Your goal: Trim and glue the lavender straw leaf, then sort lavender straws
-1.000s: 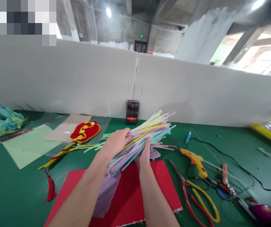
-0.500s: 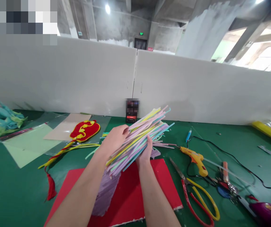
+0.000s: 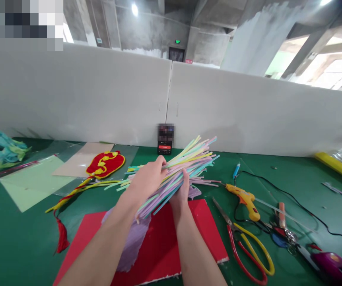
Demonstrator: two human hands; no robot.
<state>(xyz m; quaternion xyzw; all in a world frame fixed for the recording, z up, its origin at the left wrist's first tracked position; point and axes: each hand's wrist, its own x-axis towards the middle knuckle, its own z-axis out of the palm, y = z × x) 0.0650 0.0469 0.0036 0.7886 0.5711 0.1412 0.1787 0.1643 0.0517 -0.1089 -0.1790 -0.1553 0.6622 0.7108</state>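
Both my hands hold one thick bundle of thin pastel strips point(image 3: 185, 165), yellow, pink, lilac and turquoise, above the green table. My left hand point(image 3: 147, 180) wraps over the top of the bundle, fingers curled round it. My right hand point(image 3: 180, 192) grips it from below and the right side. The strips fan out up and to the right. Under the hands lie a red sheet point(image 3: 162, 246) and a lilac piece of paper point(image 3: 133, 242). A few loose strips point(image 3: 114, 184) lie on the table to the left.
A red and yellow ornament with a tassel point(image 3: 105, 165) lies at the left, by pale sheets point(image 3: 30, 182). At the right are a yellow glue gun point(image 3: 244, 198), red and yellow scissors point(image 3: 248, 246), a black cable and small tools. White boards point(image 3: 233, 107) wall the table's far edge; a small device point(image 3: 165, 139) stands there.
The bundle was tilted up more steeply half a second ago and now lies flatter again, its tips more spread. Both hands keep their hold on it.
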